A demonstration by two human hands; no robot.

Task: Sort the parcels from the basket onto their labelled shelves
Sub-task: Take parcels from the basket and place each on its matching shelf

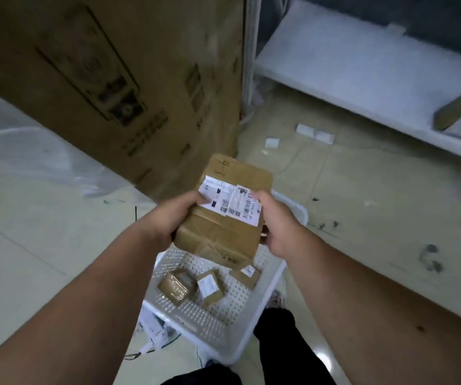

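A pale, glossy tiled floor (362, 190) carries dark scuff marks and small white paper scraps (315, 133). A tall brown corrugated cardboard carton (129, 79) with black printing stands at the upper left, clear crumpled plastic sheeting (34, 159) beside it. The lighting is dim.

Brown parcel (222, 215) with white label (230, 201), white perforated basket (218, 323), pale tiled floor (362, 204)
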